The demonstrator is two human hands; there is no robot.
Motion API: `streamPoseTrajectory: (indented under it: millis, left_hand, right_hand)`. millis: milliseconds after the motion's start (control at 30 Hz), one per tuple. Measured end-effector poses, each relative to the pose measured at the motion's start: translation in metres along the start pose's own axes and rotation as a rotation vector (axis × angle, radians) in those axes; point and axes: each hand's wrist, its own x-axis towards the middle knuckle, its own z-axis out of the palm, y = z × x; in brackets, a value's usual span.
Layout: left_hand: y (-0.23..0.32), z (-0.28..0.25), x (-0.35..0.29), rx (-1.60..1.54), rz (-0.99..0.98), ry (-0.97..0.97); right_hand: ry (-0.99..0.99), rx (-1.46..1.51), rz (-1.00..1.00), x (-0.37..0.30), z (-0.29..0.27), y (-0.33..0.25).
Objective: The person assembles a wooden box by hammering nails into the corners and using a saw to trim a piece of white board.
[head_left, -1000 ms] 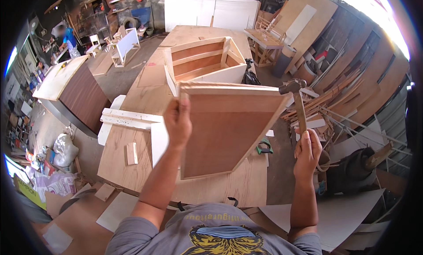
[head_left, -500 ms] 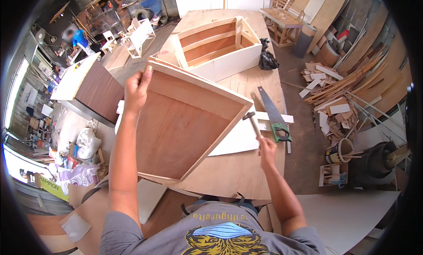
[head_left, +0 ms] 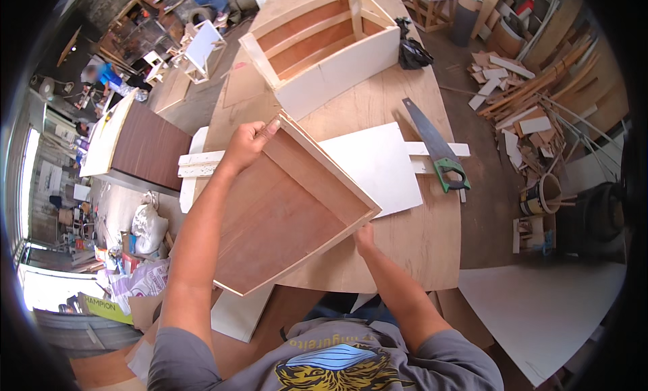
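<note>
My left hand (head_left: 246, 148) is closed on the upper edge of a framed wooden panel (head_left: 277, 209), thumb over the rim. The panel is tilted, its brown recessed side facing me and its pale frame strips along the edges. My right hand (head_left: 364, 240) is closed at the panel's lower right corner, partly behind it. The hammer it gripped half a second ago is hidden by the panel now. A white board (head_left: 381, 165) lies on the plywood worktable (head_left: 412, 249) beyond the panel. To its right rests a handsaw (head_left: 435, 148) with a green handle.
An open wooden cabinet frame (head_left: 337, 70) with a white side stands at the table's far end, beside a black plastic bag (head_left: 413, 50). White strips (head_left: 199, 163) cross beneath the board. A dark brown cabinet (head_left: 148, 144) stands left. Wood scraps (head_left: 540, 134) are heaped right. A person (head_left: 104, 73) works far left.
The panel and my left hand have shifted right and toward me. My right hand has moved left and down, from beside the panel to its corner; the hammer has gone out of sight.
</note>
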Motion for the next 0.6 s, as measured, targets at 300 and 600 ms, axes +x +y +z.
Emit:
streamPoseTrajectory:
  millis: [300, 600]
  left_hand:
    - [0.007, 0.133, 0.034, 0.024, -0.079, -0.279]
    - [0.054, 0.305, 0.07, 0.01, -0.045, -0.548]
  right_hand:
    - [0.029, -0.66, -0.206, -0.007, -0.16, -0.017]
    - [0.412, -1.339, -0.953, 0.065, -0.305, -0.182]
